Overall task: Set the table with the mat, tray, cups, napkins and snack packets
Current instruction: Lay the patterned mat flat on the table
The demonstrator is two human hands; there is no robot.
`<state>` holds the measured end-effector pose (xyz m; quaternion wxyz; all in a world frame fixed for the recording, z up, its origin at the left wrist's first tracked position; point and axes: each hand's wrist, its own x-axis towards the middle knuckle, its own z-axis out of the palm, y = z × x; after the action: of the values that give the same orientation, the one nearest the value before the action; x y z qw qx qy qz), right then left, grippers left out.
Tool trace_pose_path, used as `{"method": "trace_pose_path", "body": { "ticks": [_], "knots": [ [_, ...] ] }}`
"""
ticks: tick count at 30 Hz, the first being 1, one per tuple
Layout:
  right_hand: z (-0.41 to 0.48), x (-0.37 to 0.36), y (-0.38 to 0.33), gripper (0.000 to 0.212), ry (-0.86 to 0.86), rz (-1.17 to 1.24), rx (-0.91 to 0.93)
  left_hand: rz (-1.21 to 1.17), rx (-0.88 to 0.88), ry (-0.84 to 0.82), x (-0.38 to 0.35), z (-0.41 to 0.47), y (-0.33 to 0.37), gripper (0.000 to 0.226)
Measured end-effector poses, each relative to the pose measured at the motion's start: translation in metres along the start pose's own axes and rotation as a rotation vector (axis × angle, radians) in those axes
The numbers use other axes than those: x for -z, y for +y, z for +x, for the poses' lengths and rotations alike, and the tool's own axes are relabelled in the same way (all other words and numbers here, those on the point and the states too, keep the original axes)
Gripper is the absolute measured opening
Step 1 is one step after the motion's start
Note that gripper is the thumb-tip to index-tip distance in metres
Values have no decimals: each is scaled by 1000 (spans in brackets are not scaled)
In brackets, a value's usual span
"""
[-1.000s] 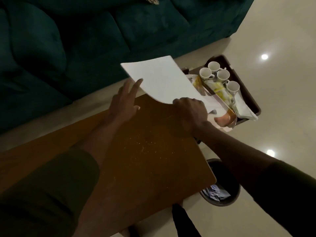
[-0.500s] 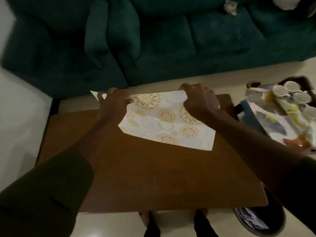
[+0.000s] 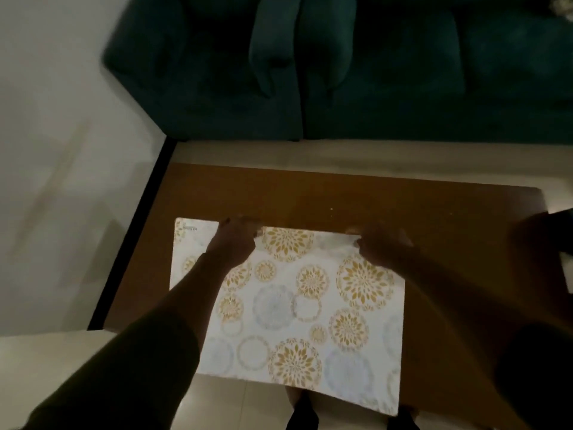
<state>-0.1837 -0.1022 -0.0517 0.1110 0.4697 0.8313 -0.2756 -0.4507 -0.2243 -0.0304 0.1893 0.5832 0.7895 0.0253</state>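
A white mat (image 3: 297, 308) printed with gold and pale blue flower rings lies spread over the brown wooden table (image 3: 341, 200), pattern up. Its near edge hangs past the table's front edge. My left hand (image 3: 232, 243) grips the mat's far edge left of centre. My right hand (image 3: 381, 243) pinches the same far edge towards the right. The tray, cups, napkins and snack packets are out of view.
A dark green sofa (image 3: 341, 66) runs along the far side of the table, with a strip of pale floor (image 3: 372, 153) between them. A white wall (image 3: 62, 150) stands to the left. A dark object (image 3: 561, 231) sits at the table's right end.
The mat has been turned pattern up, carried from the right end to the middle of the table and laid flat. Both hands now hold its far edge. The tray has left the view.
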Motion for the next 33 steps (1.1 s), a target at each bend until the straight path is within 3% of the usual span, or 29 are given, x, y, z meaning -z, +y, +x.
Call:
{"method": "trace_pose_path", "body": {
  "ticks": [5,10,12,15,21,26,29,33],
  "knots": [
    [28,-46,-2,44,-49,-37,-29,-47,-27,-53,-40,10,-31,34],
    [70,-69,2,45,36,-123,-35,156,-118,17,-63,55,-52,25],
    [86,-79,4,43,152,-142,-16,229,-116,13,-74,71,-60,45],
    [106,-94,9,43,280,-136,25,230,-118,-138,-101,69,-68,84],
    [118,-117,24,50,393,-189,43,152,-56,-279,-164,33,-83,102],
    [75,-159,26,65,236,-196,144,105,-14,-312,-179,24,-85,117],
    [46,-196,26,76,141,-194,96,109,-23,-322,-182,24,-80,123],
    [45,-214,28,83,144,-198,44,116,-27,-304,-186,33,-79,128]
  ]
}}
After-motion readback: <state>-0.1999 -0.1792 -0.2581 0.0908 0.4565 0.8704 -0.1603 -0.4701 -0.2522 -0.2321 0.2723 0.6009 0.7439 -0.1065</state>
